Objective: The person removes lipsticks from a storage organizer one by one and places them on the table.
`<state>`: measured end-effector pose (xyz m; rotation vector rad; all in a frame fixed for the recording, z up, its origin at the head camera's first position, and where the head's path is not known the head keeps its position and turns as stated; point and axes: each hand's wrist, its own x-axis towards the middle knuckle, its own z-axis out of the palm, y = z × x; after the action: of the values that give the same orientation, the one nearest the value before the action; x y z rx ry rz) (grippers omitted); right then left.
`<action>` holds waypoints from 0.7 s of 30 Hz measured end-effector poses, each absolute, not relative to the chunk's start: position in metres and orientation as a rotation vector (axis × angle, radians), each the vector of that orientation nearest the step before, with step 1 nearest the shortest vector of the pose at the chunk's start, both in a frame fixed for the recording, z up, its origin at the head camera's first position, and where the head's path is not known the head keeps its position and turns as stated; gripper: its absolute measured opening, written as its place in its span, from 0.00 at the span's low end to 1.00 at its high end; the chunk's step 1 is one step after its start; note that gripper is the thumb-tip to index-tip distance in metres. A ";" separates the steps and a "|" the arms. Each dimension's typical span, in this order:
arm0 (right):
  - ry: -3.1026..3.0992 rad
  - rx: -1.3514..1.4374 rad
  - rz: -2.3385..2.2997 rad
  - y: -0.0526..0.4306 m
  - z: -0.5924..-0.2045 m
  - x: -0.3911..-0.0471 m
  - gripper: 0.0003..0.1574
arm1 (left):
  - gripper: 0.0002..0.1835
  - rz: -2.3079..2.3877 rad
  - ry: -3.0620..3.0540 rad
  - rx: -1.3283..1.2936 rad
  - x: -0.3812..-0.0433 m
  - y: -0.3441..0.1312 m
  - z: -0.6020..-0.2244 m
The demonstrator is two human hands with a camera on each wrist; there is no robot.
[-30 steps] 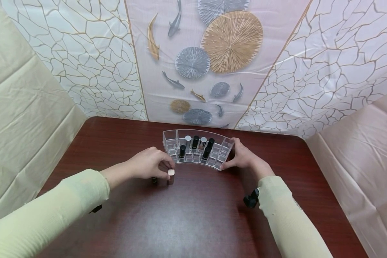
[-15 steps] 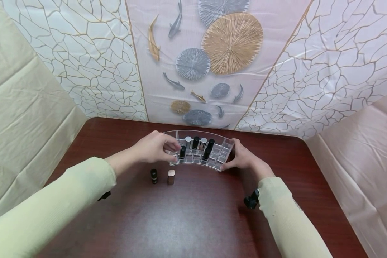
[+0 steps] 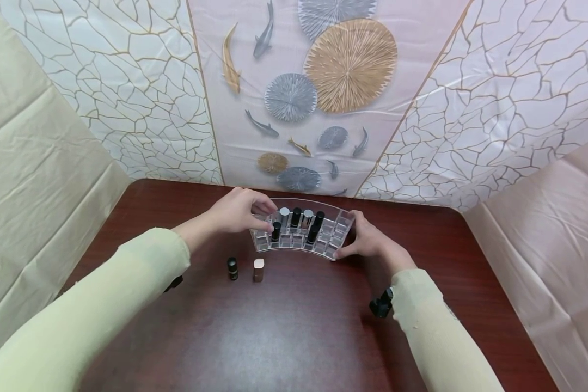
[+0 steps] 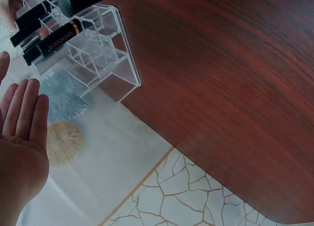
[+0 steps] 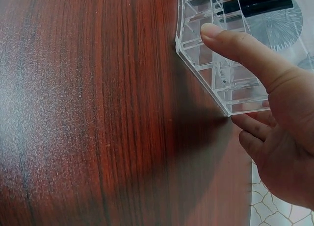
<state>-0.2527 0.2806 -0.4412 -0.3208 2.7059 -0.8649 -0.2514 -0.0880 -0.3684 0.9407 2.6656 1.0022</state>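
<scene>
A clear acrylic lipstick organizer (image 3: 294,251) with tiered, curved rows stands near the back of the table. Its slots hold several upright lipsticks, among them a silver-capped one (image 3: 284,216) and a black one (image 3: 276,232) in the front row. My right hand (image 3: 367,238) grips the organizer's right end, thumb (image 5: 245,52) over the front and fingers round the back. Over the left end hovers my left hand (image 3: 235,212), its fingers (image 4: 24,111) fairly straight and nothing in them. On the tabletop stand a black lipstick (image 3: 232,268) and a rose-gold-capped lipstick (image 3: 258,270).
The dark red wooden table (image 3: 255,337) ends at a patterned cloth backdrop (image 3: 294,152) just behind the organizer. Beige cloth panels (image 3: 39,163) rise on both sides. A black wrist camera (image 3: 382,303) sits at the right sleeve.
My left hand has let go of the rose-gold-capped lipstick, leaving it on the table, and moved up and right to the organizer's left end. The right hand stays on the organizer.
</scene>
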 end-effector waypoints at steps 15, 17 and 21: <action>2.716 -0.336 -0.859 0.281 -0.441 -0.252 0.76 | 0.24 1.000 2.646 0.866 -0.268 -0.086 -0.384; 2.717 -0.333 -0.859 0.281 -0.442 -0.252 0.76 | 0.24 1.001 2.636 0.866 -0.269 -0.085 -0.387; 2.716 -0.330 -0.855 0.281 -0.442 -0.253 0.76 | 0.24 1.000 2.633 0.855 -0.271 -0.083 -0.391</action>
<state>-0.2532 0.2811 -0.4424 -0.3297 2.7162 -0.8554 -0.2707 -0.0827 -0.3911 0.8545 2.6331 0.9999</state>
